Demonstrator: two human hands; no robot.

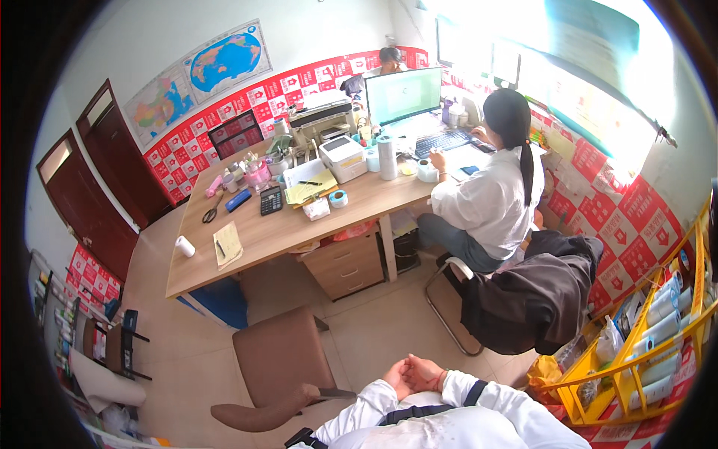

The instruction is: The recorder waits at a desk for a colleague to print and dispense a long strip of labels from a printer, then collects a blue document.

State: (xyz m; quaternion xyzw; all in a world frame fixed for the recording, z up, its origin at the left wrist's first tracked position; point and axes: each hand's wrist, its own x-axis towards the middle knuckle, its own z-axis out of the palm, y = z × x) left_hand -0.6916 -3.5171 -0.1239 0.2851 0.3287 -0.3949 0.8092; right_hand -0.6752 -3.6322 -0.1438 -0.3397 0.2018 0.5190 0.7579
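My left hand (399, 378) and my right hand (425, 373) meet in front of my body at the lower middle, touching each other with curled fingers. No object shows in either hand, though the inner sides of the fingers are partly hidden. White sleeves cover both forearms, and a dark strap crosses my front. The nearest thing is a brown chair (280, 355) just left of my hands. Beyond it stands a wooden desk (247, 202) carrying a calculator (271, 200), a notepad (229, 245) with a pen, scissors (212, 211) and a white label printer (344, 158).
A person in white (490, 194) sits at the desk by a keyboard (440, 144) and monitor (404, 96); another person's head (390, 58) shows behind it. A dark jacket (535, 292) hangs over that chair. At right stands a yellow rack (598, 400) holding rolls.
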